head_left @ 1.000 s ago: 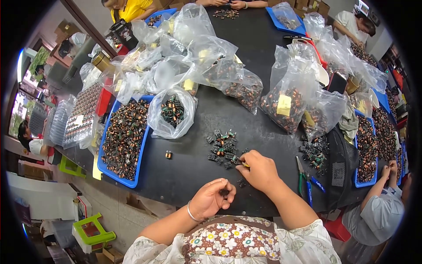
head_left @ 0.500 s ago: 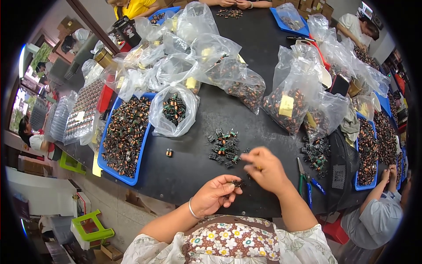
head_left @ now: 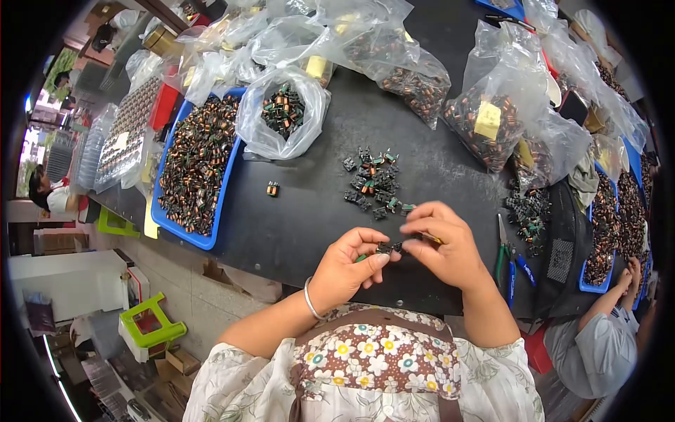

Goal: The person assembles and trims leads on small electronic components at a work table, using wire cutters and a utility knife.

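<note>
Between the thumb and fingers of my left hand (head_left: 349, 266) is a small black plastic part (head_left: 384, 248), held just over the near edge of the table. My right hand (head_left: 450, 246) meets it from the right, thumb and fingers pinched together; what lies between them is mostly hidden. Just beyond the hands is a loose pile of small black and green parts (head_left: 373, 181), a few with copper windings. One copper-wound coil (head_left: 273, 188) stands alone to the left of the pile.
At left are a blue tray (head_left: 211, 240) of copper coils and an open plastic bag (head_left: 309, 141) of parts. Full bags (head_left: 486, 130) stand far right. Green-handled pliers (head_left: 501, 257), blue-handled cutters (head_left: 512, 271) and another black pile (head_left: 529, 218) lie right. A co-worker (head_left: 594, 344) sits at right.
My right hand has come back from beside the pile to meet my left hand, its fingers now at the small black part. The whole view has shifted, with the table's far side moving out.
</note>
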A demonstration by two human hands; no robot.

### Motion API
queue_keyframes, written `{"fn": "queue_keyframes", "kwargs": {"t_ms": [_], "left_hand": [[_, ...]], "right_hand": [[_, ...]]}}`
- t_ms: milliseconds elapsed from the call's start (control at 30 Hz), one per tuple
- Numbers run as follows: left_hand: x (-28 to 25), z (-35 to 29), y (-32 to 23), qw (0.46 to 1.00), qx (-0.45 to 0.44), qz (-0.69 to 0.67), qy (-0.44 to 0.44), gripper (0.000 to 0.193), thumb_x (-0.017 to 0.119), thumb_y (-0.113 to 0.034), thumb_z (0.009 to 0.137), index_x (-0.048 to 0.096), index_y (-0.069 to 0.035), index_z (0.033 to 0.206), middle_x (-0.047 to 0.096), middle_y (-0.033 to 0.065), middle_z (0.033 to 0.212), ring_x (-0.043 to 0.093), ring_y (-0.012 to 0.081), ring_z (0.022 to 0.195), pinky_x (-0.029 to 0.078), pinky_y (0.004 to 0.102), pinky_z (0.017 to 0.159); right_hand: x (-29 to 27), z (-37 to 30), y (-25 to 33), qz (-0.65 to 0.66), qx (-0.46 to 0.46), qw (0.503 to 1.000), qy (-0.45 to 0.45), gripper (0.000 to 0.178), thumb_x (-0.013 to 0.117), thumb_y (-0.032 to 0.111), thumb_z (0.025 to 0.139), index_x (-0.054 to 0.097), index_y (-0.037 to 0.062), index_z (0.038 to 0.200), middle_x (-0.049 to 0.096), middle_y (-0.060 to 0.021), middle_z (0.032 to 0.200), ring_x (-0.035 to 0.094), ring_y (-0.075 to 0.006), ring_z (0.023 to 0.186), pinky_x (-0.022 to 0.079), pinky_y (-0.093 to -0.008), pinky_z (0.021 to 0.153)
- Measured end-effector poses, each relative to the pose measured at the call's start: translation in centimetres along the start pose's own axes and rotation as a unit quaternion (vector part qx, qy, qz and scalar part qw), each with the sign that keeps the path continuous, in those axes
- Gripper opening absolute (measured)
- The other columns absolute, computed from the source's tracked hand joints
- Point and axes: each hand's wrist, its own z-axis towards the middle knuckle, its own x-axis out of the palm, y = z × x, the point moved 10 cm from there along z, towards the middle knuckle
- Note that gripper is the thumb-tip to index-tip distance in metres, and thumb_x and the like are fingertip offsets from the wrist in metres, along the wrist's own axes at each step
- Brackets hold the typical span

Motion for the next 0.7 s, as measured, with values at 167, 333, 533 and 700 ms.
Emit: {"fn": "queue_keyframes", "kwargs": {"t_ms": [167,333,533,700], "left_hand": [[0.3,-0.3,-0.2,0.997,-0.002,0.074,-0.004,0.026,0.058,-0.004,0.084,0.048,-0.003,0.108,0.059,0.0064,0.085,0.056,0.009,0.064,0.044,0.0179,0.051],[0.7,-0.2,-0.3,0.998,0.001,0.069,0.002,0.027,0.059,-0.006,0.084,0.048,-0.003,0.109,0.058,0.0041,0.084,0.054,0.0069,0.064,0.041,0.0167,0.049],[0.5,-0.1,-0.1,0.998,-0.001,0.068,0.008,0.026,0.06,-0.005,0.083,0.048,-0.003,0.106,0.059,0.0049,0.084,0.056,0.0074,0.064,0.041,0.0172,0.049],[0.3,-0.3,-0.1,0.996,0.003,0.086,-0.005,0.026,0.061,-0.005,0.082,0.048,-0.002,0.105,0.061,0.0053,0.084,0.056,0.0073,0.063,0.041,0.0169,0.049]], "right_hand": [[2.3,-0.6,-0.7,0.121,0.058,0.986,0.098,0.012,0.068,0.0,0.072,0.06,-0.0009,0.08,0.055,-0.0043,0.088,0.049,-0.0052,0.07,0.04,-0.019,0.058],[2.3,-0.8,-1.3,0.158,0.071,0.98,0.099,0.012,0.066,0.0,0.074,0.059,-0.0009,0.083,0.055,-0.0047,0.088,0.05,-0.0067,0.07,0.041,-0.0205,0.06],[2.6,-0.9,-1.7,0.197,0.104,0.97,0.094,0.012,0.064,0.0,0.075,0.059,-0.0004,0.086,0.055,-0.0048,0.091,0.051,-0.0077,0.074,0.042,-0.0211,0.064],[2.5,-0.9,-1.2,0.203,0.115,0.967,0.099,0.014,0.064,0.0,0.075,0.059,-0.0005,0.088,0.054,-0.0044,0.091,0.052,-0.0082,0.077,0.043,-0.0212,0.067]]}}
